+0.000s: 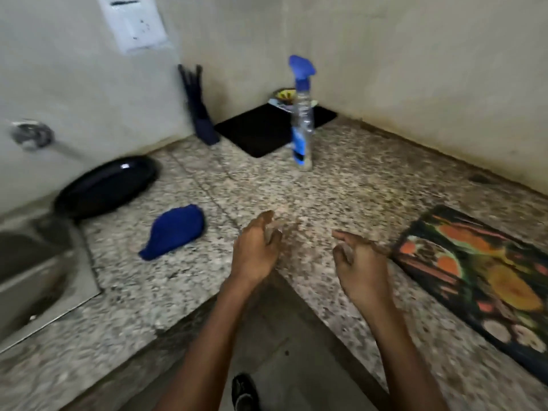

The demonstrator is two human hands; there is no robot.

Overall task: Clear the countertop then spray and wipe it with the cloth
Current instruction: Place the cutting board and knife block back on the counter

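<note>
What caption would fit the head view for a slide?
Both empty hands, left and right, hover over a speckled countertop near a blue cloth and spray bottle.

Speckled countertop (341,185): cloth (175,229), spray bottle (302,120)

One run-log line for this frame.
left hand empty | right hand empty | cloth untouched | spray bottle upright | countertop uncleared

Both hands hover empty over the speckled table (341,179), left hand (257,247) near the blue cloth (175,231), right hand (360,262) beside a patterned mat (480,268); a spray bottle (302,120) stands behind.
</note>
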